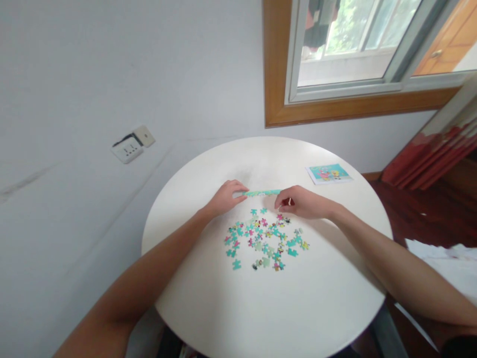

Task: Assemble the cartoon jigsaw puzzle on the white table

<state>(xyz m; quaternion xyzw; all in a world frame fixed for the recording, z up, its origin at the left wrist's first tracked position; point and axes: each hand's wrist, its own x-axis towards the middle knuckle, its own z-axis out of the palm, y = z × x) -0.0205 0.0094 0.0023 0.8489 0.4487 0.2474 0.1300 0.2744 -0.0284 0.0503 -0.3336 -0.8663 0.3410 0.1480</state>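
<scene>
A narrow strip of joined jigsaw puzzle pieces, mostly turquoise, lies across the table beyond the loose ones. My left hand rests at its left end, with fingers and thumb on either side of that end. At the strip's right end, my right hand is curled, thumb and fingertips pinched just below the strip around what looks like a small puzzle piece, mostly hidden. Nearer to me, between my forearms, many loose puzzle pieces in turquoise, pink and yellow are scattered.
The round white table stands against a wall with a socket. A picture card with cartoon figures lies at the far right of the tabletop. Beyond are a wood-framed window and a red and white curtain.
</scene>
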